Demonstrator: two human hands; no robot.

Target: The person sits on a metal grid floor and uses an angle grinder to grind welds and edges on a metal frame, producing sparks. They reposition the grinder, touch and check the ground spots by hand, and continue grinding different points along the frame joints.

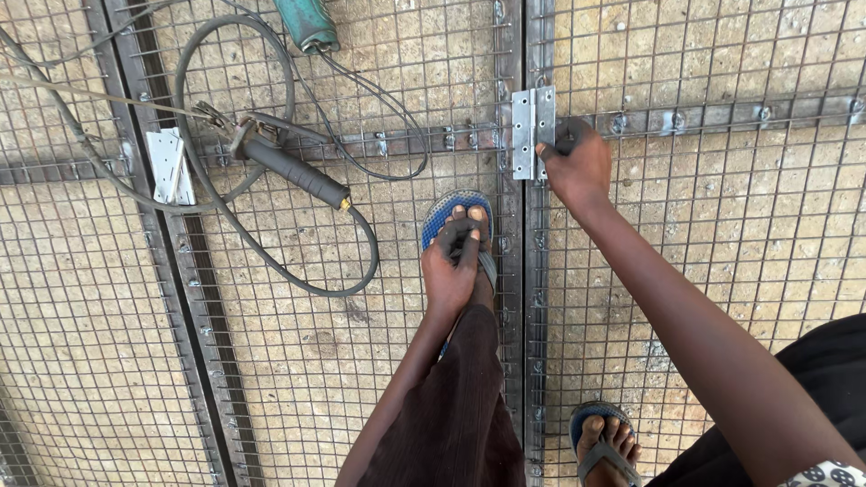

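A silver metal hinge [532, 133] lies across the steel bars where two wire-mesh frames [722, 225] meet on the ground. My right hand [578, 167] rests on the hinge's right leaf, fingers pressed against it. My left hand [450, 268] lies on my left foot, which wears a blue sandal [444, 209] and stands on the mesh. Its fingers are loosely curled and hold nothing that I can see.
A welding electrode holder [293, 171] with its grey cable looped around lies on the mesh to the left. A second hinge [170, 166] sits at the far left. A green tool [308, 23] shows at the top. My other sandalled foot [605, 446] stands bottom right.
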